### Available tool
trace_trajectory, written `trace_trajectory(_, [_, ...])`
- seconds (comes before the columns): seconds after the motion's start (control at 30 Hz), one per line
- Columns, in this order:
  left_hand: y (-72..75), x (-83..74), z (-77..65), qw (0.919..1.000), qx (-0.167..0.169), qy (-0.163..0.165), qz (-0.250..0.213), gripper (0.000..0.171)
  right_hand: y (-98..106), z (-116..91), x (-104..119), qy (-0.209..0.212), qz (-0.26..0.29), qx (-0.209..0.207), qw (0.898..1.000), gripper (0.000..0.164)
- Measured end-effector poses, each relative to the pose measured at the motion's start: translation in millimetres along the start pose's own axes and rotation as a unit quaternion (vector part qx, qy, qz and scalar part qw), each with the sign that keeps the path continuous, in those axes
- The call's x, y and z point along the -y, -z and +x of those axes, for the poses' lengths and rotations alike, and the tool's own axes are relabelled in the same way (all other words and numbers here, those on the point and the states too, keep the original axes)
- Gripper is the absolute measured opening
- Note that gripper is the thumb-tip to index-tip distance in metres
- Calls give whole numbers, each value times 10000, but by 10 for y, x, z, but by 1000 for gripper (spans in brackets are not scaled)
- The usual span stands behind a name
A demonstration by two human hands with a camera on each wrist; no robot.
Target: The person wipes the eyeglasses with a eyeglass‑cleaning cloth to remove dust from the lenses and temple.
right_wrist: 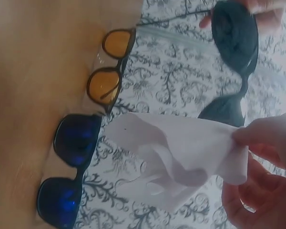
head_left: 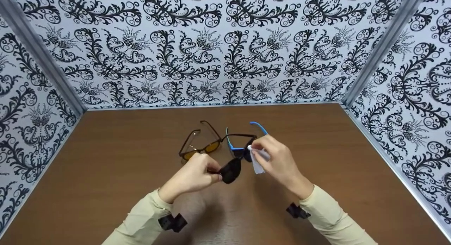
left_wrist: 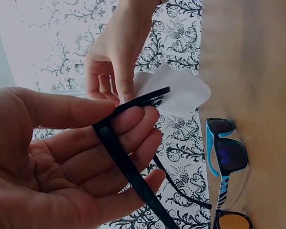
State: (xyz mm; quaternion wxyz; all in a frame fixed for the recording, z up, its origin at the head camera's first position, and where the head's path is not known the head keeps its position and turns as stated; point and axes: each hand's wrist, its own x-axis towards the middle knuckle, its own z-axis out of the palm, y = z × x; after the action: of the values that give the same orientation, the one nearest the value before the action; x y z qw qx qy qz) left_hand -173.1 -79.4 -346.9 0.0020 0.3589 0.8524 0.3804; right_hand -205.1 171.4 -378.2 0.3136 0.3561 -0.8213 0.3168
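A pair of black sunglasses (head_left: 230, 171) is held up over the table by my left hand (head_left: 193, 173). Thumb and fingers pinch the frame's corner beside one dark lens, as the left wrist view shows close up. My right hand (head_left: 280, 164) grips a thin white cloth (head_left: 260, 162) between thumb and fingers, right at the other lens. In the right wrist view the cloth (right_wrist: 195, 148) hangs in loose folds and overlaps part of that lens (right_wrist: 224, 112).
Behind my hands, glasses with orange lenses (head_left: 212, 146) stand on the brown table (head_left: 141, 139), temples pointing away. Beside them are blue-framed sunglasses (head_left: 238, 149), partly hidden; their dark lenses (right_wrist: 76, 140) look bluish in the right wrist view. Patterned walls (head_left: 218, 55) enclose the table's back and sides.
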Motion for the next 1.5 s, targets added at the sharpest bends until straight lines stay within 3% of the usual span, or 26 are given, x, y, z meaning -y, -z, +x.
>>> trace_trajectory(0.23, [51,24,-44,9998,-179,25,-9,14,-85,-112,36,247,-367,414,9982,20])
trace_trajectory(0.5, [70,35,-116,9996,225,118,-115,29,-41,-101,-145,-440,-701,173,9964,19])
trace_trajectory(0.6, [61,17,-126,9990,388,168,-160,33,-23,-48,-116,-472,-635,96,9968,19])
trace_trajectory(0.77, [41,-1,-106,9997,239,40,32,37,-52,14,22,-15,-515,127,9986,17])
trace_trajectory(0.9, [42,1,-80,9998,-8,10,180,33,-111,2,120,520,-405,268,9975,18])
trace_trajectory(1.0, [60,14,-74,9998,-101,15,190,29,-148,-35,117,698,-401,416,9959,19])
trace_trajectory(1.13, [91,51,-90,9998,-70,-19,191,28,-165,-67,23,369,-506,482,9969,17])
trace_trajectory(1.33, [92,66,-110,9998,181,-65,81,32,-135,7,-75,-368,-640,199,9971,14])
trace_trajectory(1.5, [78,63,-102,9997,187,-73,159,35,-152,89,12,-141,-468,118,9987,15])
